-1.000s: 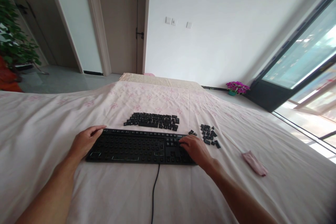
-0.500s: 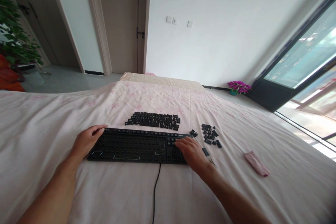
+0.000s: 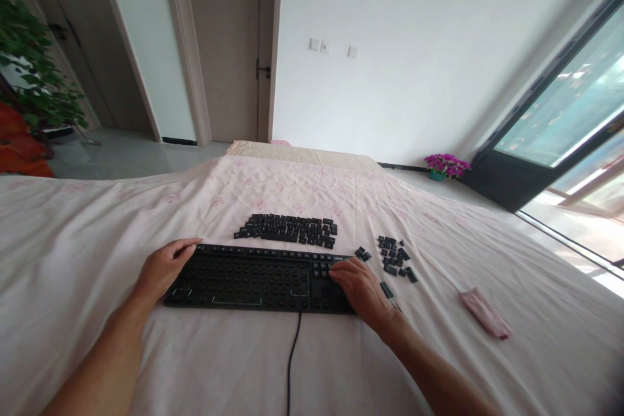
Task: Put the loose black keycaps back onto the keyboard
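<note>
Since a second back, the right hand (image 3: 358,289) has slid inward along the right end of the keyboard (image 3: 253,276), and one loose cap (image 3: 386,289) now lies on the bed (image 3: 146,364) just beside its wrist, apart from the small heap (image 3: 394,257). The left hand (image 3: 163,268) has not shifted.

From my seat, the work looks like lifting caps off the right block. To do it well, I would keep the left hand braced against the keyboard so it cannot skate on the soft sheet. I would pull each cap straight up rather than lever it sideways. I would also set it with the small heap, not near the wrist where the forearm could sweep it away.

The left hand is palm down, fingers loosely curled and apart, resting against the keyboard's left end and gripping nothing. The right hand is palm down with fingers spread over the keys; I cannot tell whether the fingertips pinch a cap. The keyboard lies flat on the bed straight ahead, cable (image 3: 292,364) trailing toward me, the big heap (image 3: 287,229) just behind it
</note>
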Motion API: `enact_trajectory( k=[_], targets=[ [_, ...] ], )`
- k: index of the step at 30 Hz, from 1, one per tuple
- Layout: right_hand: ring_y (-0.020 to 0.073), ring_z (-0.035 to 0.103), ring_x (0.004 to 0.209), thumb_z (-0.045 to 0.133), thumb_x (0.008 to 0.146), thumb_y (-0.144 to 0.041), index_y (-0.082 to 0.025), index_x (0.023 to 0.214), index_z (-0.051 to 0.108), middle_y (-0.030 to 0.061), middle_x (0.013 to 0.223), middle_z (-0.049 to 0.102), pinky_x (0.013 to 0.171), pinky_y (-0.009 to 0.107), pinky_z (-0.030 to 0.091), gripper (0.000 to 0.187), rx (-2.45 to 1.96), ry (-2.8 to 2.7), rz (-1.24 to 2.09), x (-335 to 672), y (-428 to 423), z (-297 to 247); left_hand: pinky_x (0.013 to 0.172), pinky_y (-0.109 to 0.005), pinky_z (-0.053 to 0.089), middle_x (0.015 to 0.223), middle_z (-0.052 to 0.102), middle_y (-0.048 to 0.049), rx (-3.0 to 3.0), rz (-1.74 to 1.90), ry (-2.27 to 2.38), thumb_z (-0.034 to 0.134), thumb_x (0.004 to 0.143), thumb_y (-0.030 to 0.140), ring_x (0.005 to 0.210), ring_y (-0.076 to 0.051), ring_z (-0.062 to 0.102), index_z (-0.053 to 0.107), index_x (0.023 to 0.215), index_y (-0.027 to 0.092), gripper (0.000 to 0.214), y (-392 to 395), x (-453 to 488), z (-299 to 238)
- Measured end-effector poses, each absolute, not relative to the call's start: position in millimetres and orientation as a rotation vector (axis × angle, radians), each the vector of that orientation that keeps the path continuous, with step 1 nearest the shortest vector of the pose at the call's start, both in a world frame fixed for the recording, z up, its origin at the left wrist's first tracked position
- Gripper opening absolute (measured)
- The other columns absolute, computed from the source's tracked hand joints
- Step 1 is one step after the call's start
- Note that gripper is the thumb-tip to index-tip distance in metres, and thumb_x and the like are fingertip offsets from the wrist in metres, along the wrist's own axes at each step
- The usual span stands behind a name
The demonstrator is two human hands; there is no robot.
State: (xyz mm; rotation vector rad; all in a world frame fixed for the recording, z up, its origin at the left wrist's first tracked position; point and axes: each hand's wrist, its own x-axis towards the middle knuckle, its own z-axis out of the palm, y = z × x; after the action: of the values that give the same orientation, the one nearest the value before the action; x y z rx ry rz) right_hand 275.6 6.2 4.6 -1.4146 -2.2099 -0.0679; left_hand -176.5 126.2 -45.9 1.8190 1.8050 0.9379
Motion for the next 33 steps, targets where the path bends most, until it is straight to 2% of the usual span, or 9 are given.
enact_trajectory(
  k=[9, 15, 24, 28, 33],
  targets=[
    [0.0175, 0.056, 0.084, 0.046, 0.093, -0.021, -0.02, 0.09, 0.07, 0.0053, 0.089, 0.067, 0.076, 0.031, 0.047, 0.025, -1.377, -2.358, -0.161, 267, 4, 17, 0.088, -0.026, 0.046, 0.111, 0.07, -0.0009, 1.793, 0.931, 1.804, 0.049, 0.082, 0.048, 0.101, -0.021, 0.063, 0.069, 0.109, 0.027, 0.04, 126, -175, -45],
    [0.0152, 0.057, 0.085, 0.046, 0.094, -0.022, -0.022, 0.089, 0.07, 0.0037, 0.092, 0.067, 0.077, 0.028, 0.047, 0.025, -1.47, -2.247, -0.107, 267, 2, 13, 0.086, -0.026, 0.046, 0.108, 0.071, 0.0011, 1.795, 0.918, 1.828, 0.049, 0.081, 0.046, 0.099, -0.02, 0.064, 0.069, 0.107, 0.028, 0.038, 125, -174, -43],
    [0.0177, 0.055, 0.087, 0.045, 0.092, -0.016, -0.021, 0.094, 0.07, 0.0055, 0.095, 0.065, 0.077, 0.03, 0.047, 0.025, -1.539, -2.223, -0.099, 261, -5, 9, 0.083, -0.025, 0.048, 0.104, 0.072, 0.0005, 1.812, 0.932, 1.835, 0.049, 0.08, 0.043, 0.095, -0.02, 0.065, 0.071, 0.105, 0.027, 0.037, 124, -172, -40],
    [0.02, 0.051, 0.095, 0.047, 0.087, -0.009, -0.023, 0.103, 0.069, 0.006, 0.103, 0.063, 0.083, 0.033, 0.044, 0.03, -1.584, -2.259, -0.157, 259, -12, 12, 0.083, -0.025, 0.048, 0.103, 0.072, 0.0005, 1.797, 0.932, 1.843, 0.049, 0.08, 0.044, 0.094, -0.02, 0.066, 0.071, 0.106, 0.027, 0.038, 123, -172, -39],
    [0.0219, 0.049, 0.095, 0.051, 0.08, -0.005, -0.026, 0.102, 0.07, 0.0054, 0.097, 0.063, 0.08, 0.036, 0.042, 0.036, -1.675, -2.261, -0.183, 256, -16, 15, 0.084, -0.025, 0.048, 0.105, 0.072, 0.0001, 1.8, 0.937, 1.837, 0.049, 0.08, 0.045, 0.094, -0.02, 0.065, 0.07, 0.107, 0.027, 0.039, 122, -171, -37]
  ],
)
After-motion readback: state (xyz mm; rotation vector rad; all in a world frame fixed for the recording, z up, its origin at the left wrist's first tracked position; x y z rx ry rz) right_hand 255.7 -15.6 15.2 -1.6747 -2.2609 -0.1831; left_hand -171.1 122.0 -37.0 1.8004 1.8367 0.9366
